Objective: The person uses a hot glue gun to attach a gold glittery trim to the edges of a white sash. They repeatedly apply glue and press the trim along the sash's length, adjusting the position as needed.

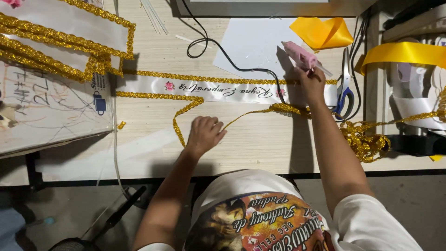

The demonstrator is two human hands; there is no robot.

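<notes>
Gripping pink glue gun (301,56) – right hand (310,86); left hand (204,134) pinching gold trim (251,114) beside white sash (209,89).

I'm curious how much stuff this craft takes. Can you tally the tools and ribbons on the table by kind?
Pink glue gun, in the right hand: 1
Scissors: 1
White sashes with gold trim: 2
Yellow ribbon pieces: 2
Loose gold trim, a strand by the left hand: 1
Total: 7
</notes>
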